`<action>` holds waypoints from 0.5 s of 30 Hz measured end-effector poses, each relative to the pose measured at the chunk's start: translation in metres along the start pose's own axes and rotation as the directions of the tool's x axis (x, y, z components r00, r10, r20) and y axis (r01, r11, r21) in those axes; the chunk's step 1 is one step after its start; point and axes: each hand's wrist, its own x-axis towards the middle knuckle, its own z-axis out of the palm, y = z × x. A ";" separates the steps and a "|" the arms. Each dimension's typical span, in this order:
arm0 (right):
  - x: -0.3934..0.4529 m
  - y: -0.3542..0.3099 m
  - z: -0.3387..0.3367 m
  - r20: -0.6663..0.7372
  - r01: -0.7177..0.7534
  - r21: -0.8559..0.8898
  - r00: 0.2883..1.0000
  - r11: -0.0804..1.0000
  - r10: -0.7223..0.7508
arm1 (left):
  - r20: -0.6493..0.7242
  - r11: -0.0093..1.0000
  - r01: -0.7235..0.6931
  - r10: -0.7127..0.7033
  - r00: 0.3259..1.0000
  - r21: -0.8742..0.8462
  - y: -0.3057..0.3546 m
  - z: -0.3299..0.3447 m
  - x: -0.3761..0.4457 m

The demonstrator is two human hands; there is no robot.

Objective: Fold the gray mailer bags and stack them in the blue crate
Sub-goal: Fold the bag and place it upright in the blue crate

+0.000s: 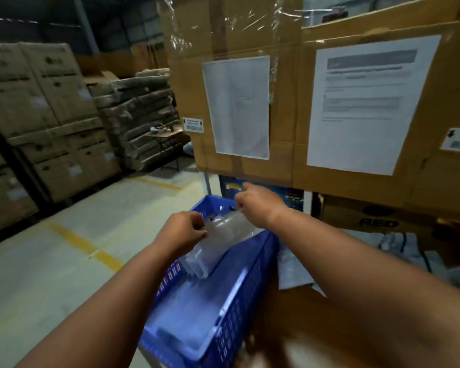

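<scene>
A folded gray mailer bag (218, 243) hangs tilted over the far end of the blue crate (250, 282). My left hand (182, 229) pinches its left upper edge. My right hand (258, 204) pinches its right upper corner, with the forefinger stretched out. Below it, more pale folded bags (189, 314) lie flat inside the crate. The bag's lower end reaches down toward them; whether it touches is unclear because of blur.
Unfolded gray bags (298, 266) lie on the brown surface right of the crate. Large cardboard boxes (290, 102) with paper sheets stand close behind it. Stacked cartons (45, 115) line the left side, across a floor with yellow lines (85, 245).
</scene>
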 end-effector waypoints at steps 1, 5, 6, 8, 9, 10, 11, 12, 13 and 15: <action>0.016 -0.007 0.013 0.056 -0.010 0.000 0.998 1.000 0.010 | 0.006 0.999 0.028 -0.028 1.000 0.017 -0.013 0.006 0.006; 0.072 -0.024 0.077 0.297 0.013 -0.105 0.955 0.994 0.019 | 0.049 0.991 0.111 -0.115 0.992 0.072 -0.058 0.046 0.023; 0.080 -0.025 0.091 0.305 0.056 -0.155 0.952 0.986 -0.006 | 0.070 0.989 0.121 -0.127 0.989 0.089 -0.065 0.058 0.026; 0.103 -0.025 0.126 0.330 0.166 -0.248 0.941 0.955 -0.078 | 0.116 0.983 0.150 -0.162 0.980 0.107 -0.083 0.079 0.037; 0.109 -0.025 0.138 0.370 0.138 -0.210 0.927 0.968 -0.052 | 0.130 0.981 0.162 -0.175 0.976 0.104 -0.088 0.088 0.042; 0.113 -0.024 0.148 0.387 0.064 -0.153 0.922 0.986 0.001 | 0.139 0.981 0.168 -0.180 0.974 0.094 -0.094 0.097 0.048; 0.120 -0.023 0.153 0.418 0.020 -0.152 0.907 0.988 0.046 | 0.150 0.982 0.173 -0.184 0.971 0.079 -0.098 0.104 0.054; 0.127 -0.020 0.159 0.457 -0.003 -0.155 0.887 0.988 0.075 | 0.163 0.983 0.176 -0.183 0.970 0.058 -0.101 0.111 0.059; 0.132 -0.016 0.159 0.476 -0.017 -0.154 0.875 0.988 0.089 | 0.166 0.983 0.178 -0.182 0.969 0.039 -0.099 0.113 0.062; 0.142 -0.009 0.158 0.500 -0.014 -0.139 0.862 0.990 0.082 | 0.166 0.982 0.186 -0.186 0.968 0.019 -0.098 0.120 0.071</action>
